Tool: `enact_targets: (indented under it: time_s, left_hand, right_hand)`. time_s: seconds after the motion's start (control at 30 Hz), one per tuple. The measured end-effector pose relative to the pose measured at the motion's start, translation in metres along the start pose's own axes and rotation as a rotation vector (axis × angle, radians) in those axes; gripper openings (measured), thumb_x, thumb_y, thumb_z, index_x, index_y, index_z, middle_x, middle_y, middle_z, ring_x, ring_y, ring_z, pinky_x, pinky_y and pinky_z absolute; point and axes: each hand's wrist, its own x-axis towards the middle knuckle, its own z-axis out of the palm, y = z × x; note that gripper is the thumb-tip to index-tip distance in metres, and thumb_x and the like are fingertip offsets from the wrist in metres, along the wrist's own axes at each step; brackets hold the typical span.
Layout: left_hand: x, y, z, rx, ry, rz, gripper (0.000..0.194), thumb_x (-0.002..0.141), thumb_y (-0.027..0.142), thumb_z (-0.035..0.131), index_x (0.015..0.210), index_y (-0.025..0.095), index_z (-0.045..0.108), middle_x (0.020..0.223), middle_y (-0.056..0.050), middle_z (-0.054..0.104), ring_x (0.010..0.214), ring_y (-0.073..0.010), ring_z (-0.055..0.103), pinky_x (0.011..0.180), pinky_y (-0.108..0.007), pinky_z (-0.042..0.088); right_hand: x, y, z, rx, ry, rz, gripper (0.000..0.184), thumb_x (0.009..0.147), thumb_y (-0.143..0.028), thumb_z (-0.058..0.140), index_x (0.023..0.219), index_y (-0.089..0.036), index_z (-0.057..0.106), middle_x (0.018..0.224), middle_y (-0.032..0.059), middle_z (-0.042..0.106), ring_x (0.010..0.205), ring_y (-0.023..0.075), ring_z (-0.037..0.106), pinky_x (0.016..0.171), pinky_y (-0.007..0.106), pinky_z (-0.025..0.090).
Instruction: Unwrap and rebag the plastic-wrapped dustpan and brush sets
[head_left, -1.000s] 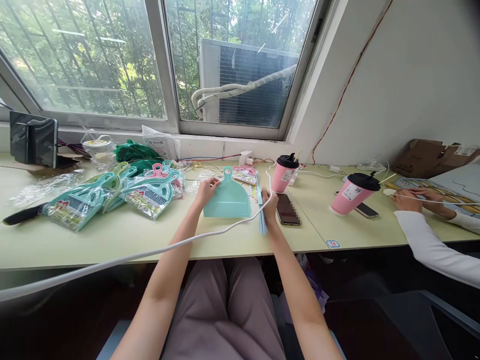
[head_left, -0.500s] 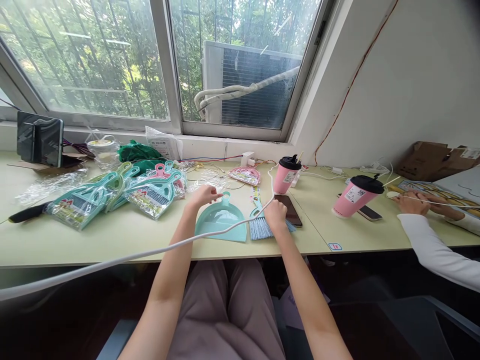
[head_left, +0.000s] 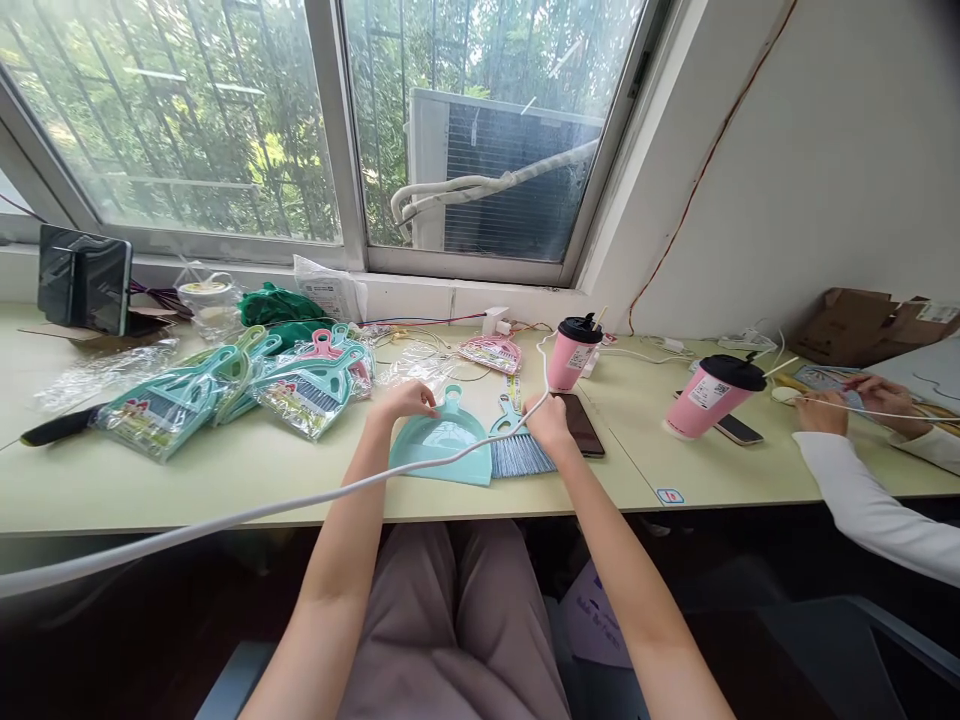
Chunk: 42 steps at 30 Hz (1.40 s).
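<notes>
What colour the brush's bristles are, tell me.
The brush's bristles are greyish blue; the head view shows them best.

The right hand [head_left: 550, 424] hides part of the blue-bristled brush [head_left: 521, 456].

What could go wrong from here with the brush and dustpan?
1. The white cable crosses in front of the dustpan and the right hand in this view; it might snag if a hand lifts.
2. The nearer pink cup stands just beyond the right hand, so a bump could tip it near the phone.
3. The brush is close to that phone; a sideways sweep might nudge it.
</notes>
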Motion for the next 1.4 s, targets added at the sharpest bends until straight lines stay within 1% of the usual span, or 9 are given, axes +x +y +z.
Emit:
enact_targets:
  time_s: [0.13,0.27,0.5,0.63,0.8,1.03,1.13,1.27,1.4]
  left_hand:
    - [0.006,0.000,0.001,-0.154,0.110,0.081,0.024,0.062,0.044,0.075,0.066,0.021,0.074,0.069,-0.004,0.066,0.070,-0.0190,0.057,0.062,-0.029,0.038]
    - [0.003,0.007,-0.006,-0.366,0.248,0.166,0.035,0.065,0.053,0.073,0.070,0.018,0.071,0.075,-0.004,0.067,0.076,-0.0190,0.059,0.069,-0.028,0.043]
    - [0.004,0.004,-0.006,-0.564,0.492,0.025,0.048,0.065,0.061,0.073,0.084,0.018,0.064,0.080,-0.007,0.070,0.077,-0.0219,0.064,0.069,-0.030,0.046]
    - [0.007,0.013,0.000,-0.589,0.417,0.092,0.050,0.065,0.061,0.072,0.090,0.018,0.066,0.086,-0.008,0.070,0.081,-0.0221,0.064,0.071,-0.030,0.047]
    - [0.001,0.035,0.003,-0.476,0.313,0.186,0.049,0.077,0.066,0.059,0.076,0.017,0.065,0.074,-0.004,0.063,0.071,-0.0168,0.055,0.065,-0.027,0.041]
    - [0.003,0.042,0.013,-0.369,0.244,0.215,0.048,0.070,0.064,0.067,0.075,0.016,0.063,0.070,0.000,0.055,0.067,-0.0147,0.046,0.060,-0.026,0.035]
    - [0.006,0.041,0.017,-0.385,0.295,0.190,0.046,0.069,0.061,0.070,0.078,0.017,0.063,0.078,-0.003,0.058,0.073,-0.0168,0.050,0.063,-0.027,0.037]
    - [0.008,0.043,0.019,-0.337,0.340,0.164,0.044,0.067,0.060,0.071,0.076,0.018,0.060,0.079,-0.003,0.058,0.078,-0.0199,0.052,0.067,-0.029,0.039]
    - [0.007,0.047,0.018,-0.318,0.335,0.172,0.043,0.072,0.059,0.067,0.071,0.018,0.053,0.072,0.000,0.053,0.072,-0.0172,0.050,0.064,-0.028,0.038]
  right_hand:
    - [-0.005,0.012,-0.004,0.248,0.117,0.021,0.016,0.090,-0.018,0.058,0.095,-0.016,0.073,0.095,0.0140,0.075,0.093,0.0245,0.068,0.083,0.033,0.042]
    - [-0.016,0.046,-0.016,0.839,0.189,-0.053,0.020,0.084,-0.037,0.066,0.095,-0.021,0.070,0.090,0.0072,0.074,0.077,0.0197,0.067,0.072,0.031,0.047]
    - [-0.042,0.058,-0.023,1.379,-0.066,-0.239,0.046,0.066,-0.054,0.079,0.093,-0.017,0.071,0.077,0.0053,0.072,0.063,0.0150,0.061,0.064,0.030,0.049]
    - [-0.022,0.000,-0.005,1.395,-0.015,-0.235,0.043,0.063,-0.053,0.081,0.085,-0.018,0.073,0.077,0.0064,0.072,0.065,0.0182,0.065,0.063,0.032,0.051]
    - [0.008,-0.071,0.011,1.088,0.434,-0.161,0.021,0.087,-0.032,0.061,0.094,-0.018,0.074,0.091,0.0092,0.075,0.077,0.0210,0.068,0.075,0.034,0.052]
    - [0.015,-0.082,0.015,0.644,0.739,-0.099,0.030,0.091,-0.027,0.059,0.120,-0.023,0.065,0.126,0.0123,0.065,0.115,0.0273,0.058,0.096,0.042,0.043]
    - [0.026,-0.064,0.016,0.835,0.564,-0.094,0.041,0.088,-0.037,0.063,0.126,-0.023,0.062,0.125,0.0123,0.065,0.112,0.0263,0.060,0.092,0.037,0.045]
    - [0.039,-0.047,0.020,1.183,0.123,-0.228,0.042,0.083,-0.055,0.060,0.097,-0.018,0.073,0.090,0.0063,0.073,0.086,0.0228,0.065,0.075,0.031,0.048]
    - [0.041,-0.048,0.024,1.320,0.076,-0.261,0.046,0.070,-0.058,0.071,0.091,-0.016,0.075,0.082,0.0038,0.072,0.081,0.0222,0.064,0.074,0.031,0.049]
